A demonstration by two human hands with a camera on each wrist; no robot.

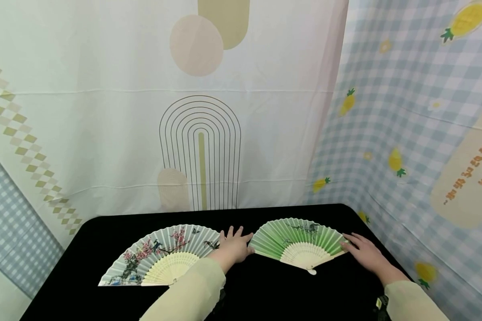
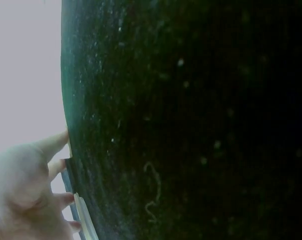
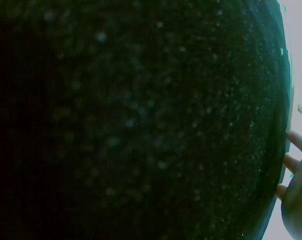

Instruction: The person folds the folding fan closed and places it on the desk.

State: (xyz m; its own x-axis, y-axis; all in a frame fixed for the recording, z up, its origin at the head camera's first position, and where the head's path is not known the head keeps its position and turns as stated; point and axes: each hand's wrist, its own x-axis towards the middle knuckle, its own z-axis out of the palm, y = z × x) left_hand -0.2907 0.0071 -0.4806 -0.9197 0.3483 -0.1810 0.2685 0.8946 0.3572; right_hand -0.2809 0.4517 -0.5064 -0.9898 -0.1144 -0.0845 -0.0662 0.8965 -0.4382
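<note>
Spread out on the black table is a green folding fan point(image 1: 273, 238) with pale ribs, its pivot toward the near side. My left hand point(image 1: 234, 246) has its fingers spread and its thumb side at the green fan's left tip. That hand also partly covers the right side of a white folding fan point(image 1: 156, 246) printed with pink blossoms, which lies open to the left. At the green fan's right tip, my right hand point(image 1: 365, 252) touches the edge with extended fingers. The wrist views show the left hand point(image 2: 25, 190) and right hand point(image 3: 298, 185) only at their margins.
The black cloth-covered table point(image 1: 281, 294) has rounded far corners. Behind it hangs a white curtain point(image 1: 104, 133) with printed arches, and a blue checked curtain point(image 1: 385, 111) with pineapples hangs close along the right side.
</note>
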